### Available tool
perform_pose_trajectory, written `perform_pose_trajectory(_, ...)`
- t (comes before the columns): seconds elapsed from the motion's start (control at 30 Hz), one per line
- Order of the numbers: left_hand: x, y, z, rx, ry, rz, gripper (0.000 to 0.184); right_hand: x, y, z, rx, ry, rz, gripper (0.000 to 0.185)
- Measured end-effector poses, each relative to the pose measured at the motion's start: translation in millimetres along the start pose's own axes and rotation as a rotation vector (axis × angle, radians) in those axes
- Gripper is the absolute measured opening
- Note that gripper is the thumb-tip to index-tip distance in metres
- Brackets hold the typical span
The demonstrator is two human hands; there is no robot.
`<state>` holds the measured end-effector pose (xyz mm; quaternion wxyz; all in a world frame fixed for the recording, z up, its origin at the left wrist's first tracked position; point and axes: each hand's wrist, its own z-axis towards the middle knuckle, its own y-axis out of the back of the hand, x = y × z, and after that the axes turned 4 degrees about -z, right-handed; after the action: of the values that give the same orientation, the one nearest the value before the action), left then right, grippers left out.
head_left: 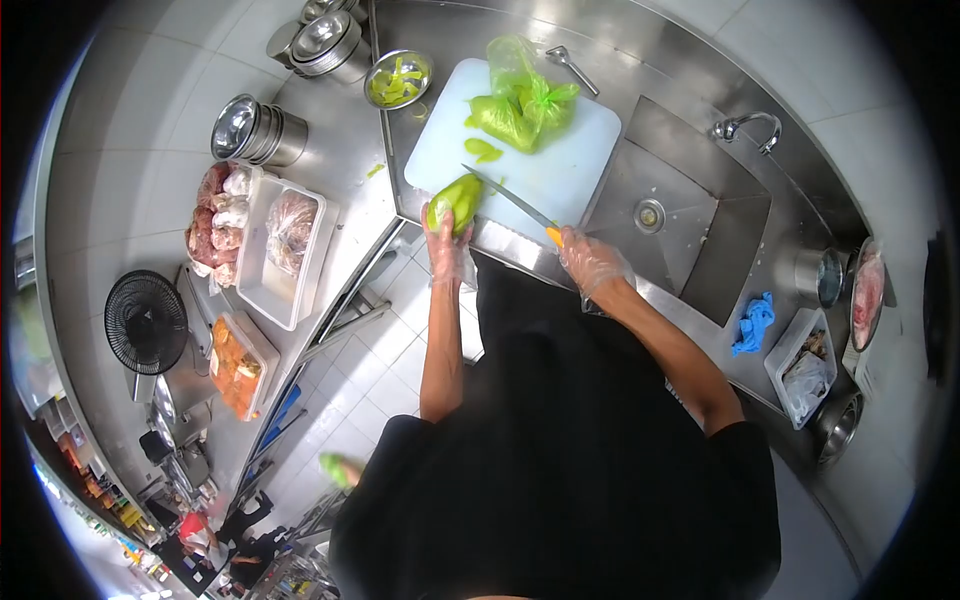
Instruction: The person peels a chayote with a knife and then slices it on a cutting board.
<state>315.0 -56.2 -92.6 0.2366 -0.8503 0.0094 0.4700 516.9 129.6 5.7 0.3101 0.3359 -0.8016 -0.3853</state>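
So the left hand (pixel 446 247), in a clear plastic glove, is wrapped around a green vegetable (pixel 456 203) right at the near edge of the white cutting board (pixel 560 170). Right hand (pixel 592 262), also gloved, has its fingers closed on the orange handle of a knife (pixel 515 203), blade reaching over the board with the tip near the veg. Further back on the board there's a green plastic bag (pixel 515 120), and a metal bowl of green strips (pixel 398 80) sits just beside it on the steel desk (pixel 345 130).

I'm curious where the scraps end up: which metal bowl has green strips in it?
The single bowl just off the upper left corner of the cutting board. Green strips lie inside it; none show in the stacked bowls farther left.
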Motion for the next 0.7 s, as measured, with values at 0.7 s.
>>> perform_pose_trajectory(0.7, -76.6, -30.9, 42.5, 0.074, -0.701, 0.993, 0.051, 36.4, -1.8, -13.9, 0.043, -0.128, 0.258, 0.031)
